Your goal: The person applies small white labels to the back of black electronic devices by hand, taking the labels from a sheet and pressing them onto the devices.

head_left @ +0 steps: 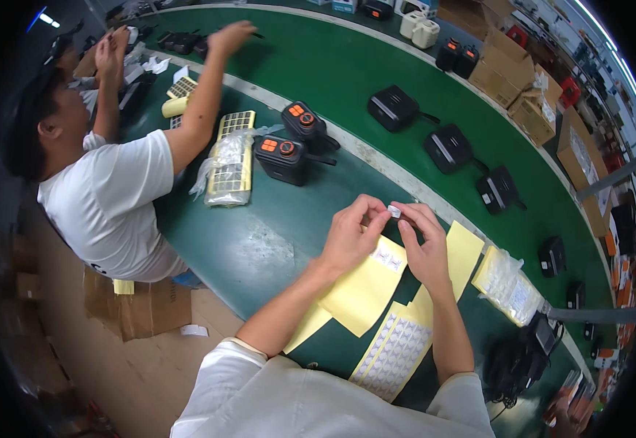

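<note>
Above the green table, my left hand and my right hand meet fingertip to fingertip. Both pinch a small white sticker between them. Below the hands lies a yellow backing sheet with a few white stickers near its top edge. Nearer to me, partly under my right forearm, is a sticker sheet filled with rows of small white stickers. Another bare yellow sheet shows to the right of my right hand.
Two black speaker-like devices with orange buttons stand left of my hands, beside a plastic-wrapped stack of label sheets. A wrapped packet lies at right. Several black devices sit on the green conveyor. A co-worker reaches across at left.
</note>
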The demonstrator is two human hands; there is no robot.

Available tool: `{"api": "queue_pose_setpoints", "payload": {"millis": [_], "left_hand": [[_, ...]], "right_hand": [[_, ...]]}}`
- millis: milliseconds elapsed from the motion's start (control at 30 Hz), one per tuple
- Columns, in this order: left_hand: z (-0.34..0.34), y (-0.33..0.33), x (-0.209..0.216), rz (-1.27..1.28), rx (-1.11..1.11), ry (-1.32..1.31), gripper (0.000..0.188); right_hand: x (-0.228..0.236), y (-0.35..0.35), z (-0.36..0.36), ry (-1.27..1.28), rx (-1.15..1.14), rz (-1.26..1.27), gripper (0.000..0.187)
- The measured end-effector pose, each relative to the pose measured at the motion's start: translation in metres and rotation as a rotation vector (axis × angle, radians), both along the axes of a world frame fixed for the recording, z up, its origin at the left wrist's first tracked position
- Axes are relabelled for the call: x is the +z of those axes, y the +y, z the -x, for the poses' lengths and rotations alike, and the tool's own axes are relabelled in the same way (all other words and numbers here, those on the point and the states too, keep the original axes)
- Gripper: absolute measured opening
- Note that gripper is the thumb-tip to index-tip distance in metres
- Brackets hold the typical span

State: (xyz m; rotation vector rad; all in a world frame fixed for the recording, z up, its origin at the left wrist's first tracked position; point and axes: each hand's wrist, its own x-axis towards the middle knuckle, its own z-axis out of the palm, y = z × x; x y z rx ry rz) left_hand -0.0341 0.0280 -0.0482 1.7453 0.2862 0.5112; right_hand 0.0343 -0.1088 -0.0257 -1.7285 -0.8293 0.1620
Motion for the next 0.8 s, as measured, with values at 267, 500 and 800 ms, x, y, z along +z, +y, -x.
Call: {"api": "queue_pose_setpoints", "payload": {"millis": [267, 500, 800], "left_hand": [[-0.002, 0.006, -0.006, -0.041, -0.043, -0.042, 0.010], [-0.003, 0.004, -0.010, 0.242, -0.072, 0.004, 0.010], [-0.005, 0.007, -0.003, 0.442, -0.071, -0.017, 0.006]], "right_hand": [[-0.010, -0.003, -0.012, -0.050, -0.125, 0.148, 0.046], [-0.041, -0.024, -0.153, -0.421, -0.441, 0.717, 0.083], [-0.021, -0.044, -0.184, -0.339, -0.395, 0.672, 0.077]]}}
